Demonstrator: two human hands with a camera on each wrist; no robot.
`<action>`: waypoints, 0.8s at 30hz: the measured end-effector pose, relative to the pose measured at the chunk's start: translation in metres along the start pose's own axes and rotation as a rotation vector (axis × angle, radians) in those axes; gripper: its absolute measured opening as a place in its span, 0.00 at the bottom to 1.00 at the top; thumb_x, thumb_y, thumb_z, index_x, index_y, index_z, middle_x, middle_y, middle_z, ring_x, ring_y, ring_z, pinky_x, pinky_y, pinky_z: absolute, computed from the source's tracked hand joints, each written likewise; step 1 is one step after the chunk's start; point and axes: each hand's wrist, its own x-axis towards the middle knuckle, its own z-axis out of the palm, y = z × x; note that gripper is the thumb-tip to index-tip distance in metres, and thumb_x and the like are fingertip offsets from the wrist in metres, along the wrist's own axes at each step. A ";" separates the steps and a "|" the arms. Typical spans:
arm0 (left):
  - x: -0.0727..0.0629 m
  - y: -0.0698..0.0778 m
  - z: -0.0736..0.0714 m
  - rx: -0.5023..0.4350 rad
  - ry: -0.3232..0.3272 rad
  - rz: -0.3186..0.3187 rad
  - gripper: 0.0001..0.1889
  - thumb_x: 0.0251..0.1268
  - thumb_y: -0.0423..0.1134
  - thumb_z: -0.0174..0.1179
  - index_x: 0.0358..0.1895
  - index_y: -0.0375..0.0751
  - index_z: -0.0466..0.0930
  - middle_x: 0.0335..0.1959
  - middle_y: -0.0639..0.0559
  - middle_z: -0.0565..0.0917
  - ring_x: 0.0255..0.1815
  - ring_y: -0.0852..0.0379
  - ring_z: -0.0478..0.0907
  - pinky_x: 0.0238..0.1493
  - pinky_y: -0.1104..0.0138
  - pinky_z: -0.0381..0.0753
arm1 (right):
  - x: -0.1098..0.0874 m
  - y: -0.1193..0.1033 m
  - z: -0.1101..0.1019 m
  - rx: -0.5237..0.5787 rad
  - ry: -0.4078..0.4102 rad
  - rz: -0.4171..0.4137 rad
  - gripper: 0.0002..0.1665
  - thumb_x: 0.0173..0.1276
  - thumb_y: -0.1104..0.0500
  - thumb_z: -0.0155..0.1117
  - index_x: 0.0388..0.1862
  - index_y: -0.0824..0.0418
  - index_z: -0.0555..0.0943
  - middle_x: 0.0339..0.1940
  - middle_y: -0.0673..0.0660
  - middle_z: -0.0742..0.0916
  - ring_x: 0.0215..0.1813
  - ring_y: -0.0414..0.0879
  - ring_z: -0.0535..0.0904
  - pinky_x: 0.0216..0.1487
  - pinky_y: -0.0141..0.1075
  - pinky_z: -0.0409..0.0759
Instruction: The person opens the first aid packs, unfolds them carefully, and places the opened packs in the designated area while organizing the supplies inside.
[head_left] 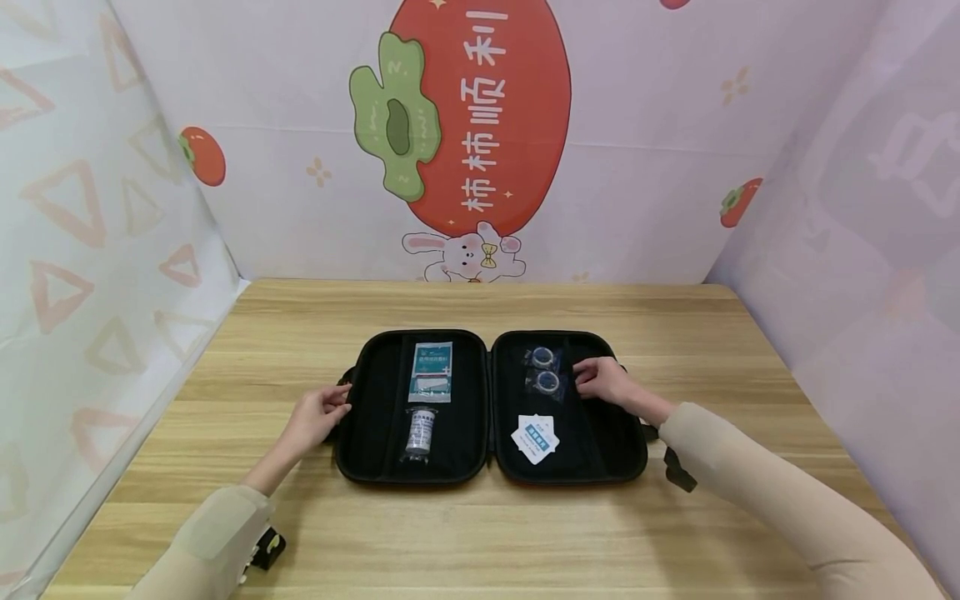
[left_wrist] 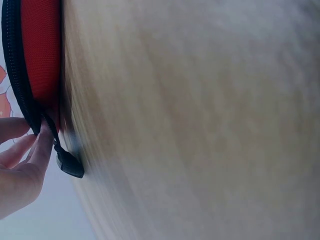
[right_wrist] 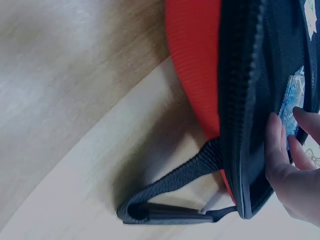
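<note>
A black-lined case (head_left: 491, 479) with a red outer shell lies spread flat on the table. My left hand (head_left: 318, 414) grips its left rim, fingers by the zipper and a black zipper pull (left_wrist: 70, 164). My right hand (head_left: 602, 381) reaches into the right half, its loosely bent fingertips close beside two round rolls in clear wrapping (head_left: 546, 382). White square packets with blue print (head_left: 536, 438) lie fanned below them. The left half holds a teal-and-white packet (head_left: 431, 372) above a wrapped white bandage roll (head_left: 420, 433).
The wooden table (head_left: 480, 542) runs back to a printed cloth backdrop (head_left: 270, 208), with cloth walls on both sides. A black strap loop (right_wrist: 170, 187) sticks out from the case's right side onto the table.
</note>
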 end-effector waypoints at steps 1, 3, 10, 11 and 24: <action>0.000 0.000 0.000 0.000 0.000 0.000 0.18 0.58 0.24 0.53 0.53 0.21 0.68 0.33 0.36 0.78 0.28 0.54 0.76 0.22 0.72 0.72 | 0.005 0.013 -0.005 -0.012 -0.001 -0.021 0.23 0.50 0.63 0.68 0.47 0.64 0.77 0.27 0.56 0.83 0.28 0.44 0.81 0.26 0.35 0.79; -0.001 0.001 0.000 0.002 -0.002 -0.001 0.18 0.58 0.24 0.52 0.53 0.21 0.68 0.33 0.37 0.78 0.27 0.55 0.76 0.22 0.72 0.72 | -0.004 -0.009 0.000 -0.076 0.016 -0.002 0.22 0.51 0.66 0.67 0.47 0.67 0.76 0.28 0.59 0.83 0.28 0.46 0.81 0.27 0.37 0.79; -0.002 0.003 -0.002 -0.014 -0.007 0.005 0.19 0.59 0.25 0.52 0.53 0.21 0.68 0.34 0.36 0.78 0.28 0.54 0.76 0.23 0.71 0.72 | -0.059 -0.159 0.039 -0.278 0.079 0.023 0.17 0.53 0.74 0.57 0.43 0.81 0.72 0.28 0.68 0.81 0.28 0.45 0.79 0.28 0.32 0.78; -0.002 0.001 -0.002 -0.026 -0.006 0.022 0.18 0.59 0.26 0.53 0.53 0.22 0.68 0.33 0.36 0.78 0.28 0.54 0.76 0.23 0.71 0.72 | -0.062 -0.169 0.041 -0.313 0.080 0.030 0.17 0.54 0.73 0.58 0.43 0.81 0.73 0.30 0.68 0.81 0.29 0.45 0.79 0.29 0.31 0.77; -0.002 0.002 -0.002 -0.019 0.003 0.015 0.18 0.58 0.25 0.53 0.53 0.22 0.69 0.34 0.36 0.78 0.29 0.53 0.77 0.23 0.71 0.73 | -0.069 -0.181 0.058 -0.515 -0.004 -0.047 0.15 0.54 0.67 0.62 0.43 0.70 0.78 0.35 0.62 0.81 0.34 0.47 0.78 0.34 0.35 0.76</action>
